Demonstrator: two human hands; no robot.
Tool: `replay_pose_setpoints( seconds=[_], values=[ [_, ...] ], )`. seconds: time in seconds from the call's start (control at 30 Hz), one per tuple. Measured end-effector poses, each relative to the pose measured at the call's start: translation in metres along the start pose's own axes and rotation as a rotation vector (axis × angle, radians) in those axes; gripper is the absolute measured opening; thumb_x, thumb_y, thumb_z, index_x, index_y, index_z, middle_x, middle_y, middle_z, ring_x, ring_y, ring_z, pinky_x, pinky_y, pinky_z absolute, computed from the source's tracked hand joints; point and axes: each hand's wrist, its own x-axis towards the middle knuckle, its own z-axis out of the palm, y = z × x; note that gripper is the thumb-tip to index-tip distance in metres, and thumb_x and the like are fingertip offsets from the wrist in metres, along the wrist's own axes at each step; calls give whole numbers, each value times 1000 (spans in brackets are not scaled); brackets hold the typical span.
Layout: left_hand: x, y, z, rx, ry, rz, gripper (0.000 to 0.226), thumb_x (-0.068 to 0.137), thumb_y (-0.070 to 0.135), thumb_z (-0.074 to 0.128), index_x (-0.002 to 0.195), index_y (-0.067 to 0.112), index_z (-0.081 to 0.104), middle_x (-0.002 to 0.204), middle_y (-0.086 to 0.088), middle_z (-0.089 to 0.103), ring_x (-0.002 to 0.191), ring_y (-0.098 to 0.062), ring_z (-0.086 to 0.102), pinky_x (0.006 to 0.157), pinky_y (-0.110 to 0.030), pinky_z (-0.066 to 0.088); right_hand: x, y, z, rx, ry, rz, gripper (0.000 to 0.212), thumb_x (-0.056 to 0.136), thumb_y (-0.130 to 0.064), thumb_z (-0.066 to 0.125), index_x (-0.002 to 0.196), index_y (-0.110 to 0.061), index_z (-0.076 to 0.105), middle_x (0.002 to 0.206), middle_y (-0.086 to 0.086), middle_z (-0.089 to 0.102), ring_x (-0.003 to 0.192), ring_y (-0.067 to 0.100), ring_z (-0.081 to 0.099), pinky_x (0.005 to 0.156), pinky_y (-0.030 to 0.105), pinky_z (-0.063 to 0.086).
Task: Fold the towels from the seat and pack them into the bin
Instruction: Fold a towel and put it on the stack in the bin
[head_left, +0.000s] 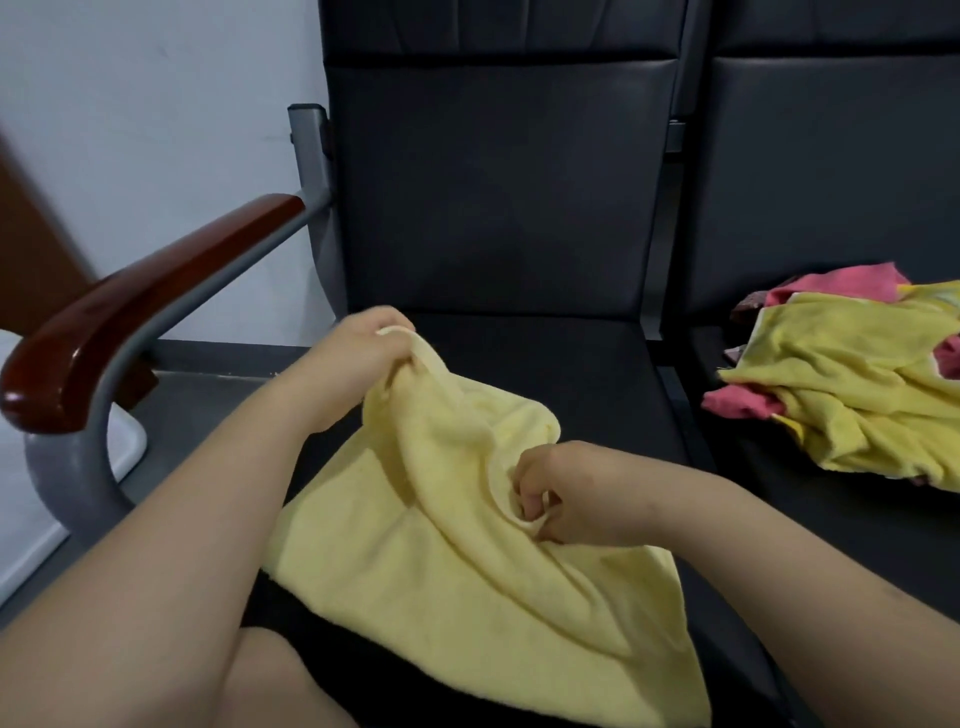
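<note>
While left hand (363, 353), right hand (569, 493) pinch towel (467, 582)

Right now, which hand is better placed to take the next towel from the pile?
Probably the right hand: it pinches the pale yellow towel on the side nearer the towel pile on the neighbouring seat. The left hand holds the towel's edge further away.

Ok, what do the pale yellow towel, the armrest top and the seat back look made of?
Pale yellow towel: soft cloth, likely terry or microfibre; matte, fuzzy nap, limp folds.
Armrest top: probably varnished wood, reddish-brown and glossy with sharp highlights; could be plastic.
Seat back: black leather or leatherette; smooth, faint sheen, seamed panels.
</note>
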Motion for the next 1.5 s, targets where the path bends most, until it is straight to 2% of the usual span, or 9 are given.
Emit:
replay_pose_setpoints(
  seconds=[0.17, 0.3, 0.47, 0.6, 0.77, 0.9, 1.17, 1.27, 1.5],
  values=[
    [-2, -10, 17, 481, -395, -157, 19, 89, 25, 61, 104, 31, 71, 109, 2, 66, 99, -21, 65, 92, -42, 56, -4, -4, -1, -2, -15, -32, 13, 91, -22, 65, 93, -34, 59, 114, -13, 58, 102, 15, 57, 90, 30, 51],
    [8, -19, 25, 607, -306, -160, 17, 90, 23, 62, 104, 22, 70, 108, -1, 65, 97, -21, 65, 87, -41, 58, -6, -5, -6, 132, 88, -20, 17, 97, -25, 55, 109, -27, 66, 100, -14, 61, 92, 8, 59, 80, 26, 51],
    [20, -26, 30, 340, 3, -101, 16, 99, 29, 52, 108, 19, 62, 105, 4, 60, 87, -11, 55, 64, -26, 43, 21, 24, -7, 351, 558, 231, 10, 97, -23, 56, 100, -19, 64, 104, -5, 56, 85, 10, 56, 65, 17, 44],
    [24, -38, 41, 229, -30, -187, 38, 95, 39, 60, 126, 17, 61, 127, -6, 60, 112, -25, 60, 91, -38, 51, 31, 37, 11, 610, 508, 460, 10, 89, -20, 68, 82, -15, 63, 88, 1, 65, 74, 15, 61, 56, 23, 50],
    [29, -34, 44, 62, -94, -298, 16, 87, 31, 73, 93, 17, 69, 100, -5, 68, 88, -22, 65, 70, -36, 53, 30, 23, 12, 860, 363, 390, 19, 78, -20, 80, 90, -10, 69, 101, 6, 72, 92, 23, 70, 79, 37, 61],
    [20, -26, 36, -31, -260, -326, 31, 84, 28, 78, 107, 10, 72, 107, -9, 74, 101, -28, 71, 90, -44, 59, 27, 16, 4, 883, 353, 343, 20, 75, -26, 84, 86, -17, 70, 96, 1, 72, 88, 19, 70, 74, 36, 61],
    [15, -12, 12, -740, -129, -185, 44, 89, 11, 72, 130, 2, 60, 132, -21, 63, 107, -30, 68, 96, -46, 56, -6, 24, -51, 1100, 563, 1, 11, 81, -15, 80, 85, -15, 69, 88, 4, 73, 79, 19, 70, 63, 28, 53],
    [10, -11, -4, -824, -299, -185, 50, 89, 12, 70, 136, 3, 57, 134, -21, 63, 119, -33, 64, 97, -47, 56, -24, 23, -69, 1100, 631, -75, 10, 81, -15, 79, 83, -15, 70, 85, 4, 72, 75, 17, 69, 62, 27, 55],
    [-13, -11, -19, -342, -776, -215, 12, 80, 16, 74, 82, 16, 62, 90, -4, 63, 83, -18, 63, 69, -30, 55, -56, 24, -84, 624, 591, 151, 13, 76, -30, 84, 81, -22, 75, 82, -4, 75, 76, 14, 72, 66, 30, 61]
  ],
)
